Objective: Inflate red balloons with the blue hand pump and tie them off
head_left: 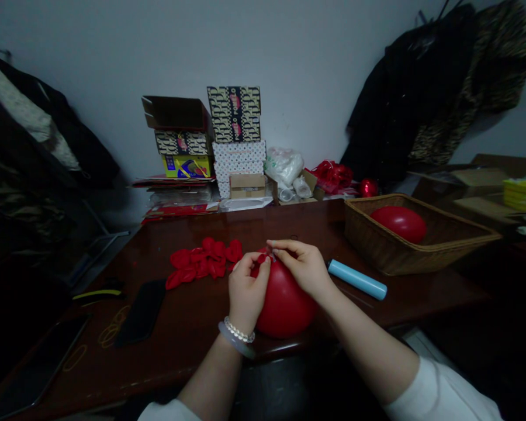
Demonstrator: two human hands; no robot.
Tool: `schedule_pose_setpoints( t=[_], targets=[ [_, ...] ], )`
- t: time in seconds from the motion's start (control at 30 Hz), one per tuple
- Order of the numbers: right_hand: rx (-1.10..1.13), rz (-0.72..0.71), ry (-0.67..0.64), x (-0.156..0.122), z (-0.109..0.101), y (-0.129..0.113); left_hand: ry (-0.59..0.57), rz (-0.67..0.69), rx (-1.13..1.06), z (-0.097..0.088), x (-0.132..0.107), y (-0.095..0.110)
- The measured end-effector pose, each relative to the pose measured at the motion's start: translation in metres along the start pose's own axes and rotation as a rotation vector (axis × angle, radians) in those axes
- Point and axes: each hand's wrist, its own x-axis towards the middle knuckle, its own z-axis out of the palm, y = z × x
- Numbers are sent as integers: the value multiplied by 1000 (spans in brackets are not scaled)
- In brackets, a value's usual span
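An inflated red balloon (284, 305) sits just above the dark wooden table (188, 345), its round body below my hands. My left hand (248, 290) wraps around the upper part of the balloon near its neck. My right hand (300, 266) pinches the balloon's neck (267, 252) between thumb and fingers, and the two hands nearly meet there. The knot area is mostly hidden by my fingers. To the left of my left hand lies a heap of uninflated red balloons (204, 261). A light-blue cylindrical tube (357, 279) lies to the right of my right hand.
A wicker basket (421, 234) holding a red balloon (398, 224) stands at the table's right. Two dark phones (142, 311) and loose rubber bands (109, 330) lie at the left. Stacked boxes (234, 117) and plastic bags line the wall behind.
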Motion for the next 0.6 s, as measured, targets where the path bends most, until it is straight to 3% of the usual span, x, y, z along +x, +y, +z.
schedule_pose_setpoints(
  t=[0.23, 0.4, 0.6],
  targets=[
    [-86, -82, -93, -3, -6, -7, 38, 83, 1, -1, 4, 2],
    [-170, -138, -126, -5, -8, -8, -11, -44, -141, -3, 5, -1],
    [-310, -213, -173, -6, -2, -10, -96, -84, -252, -7, 7, -3]
  ],
)
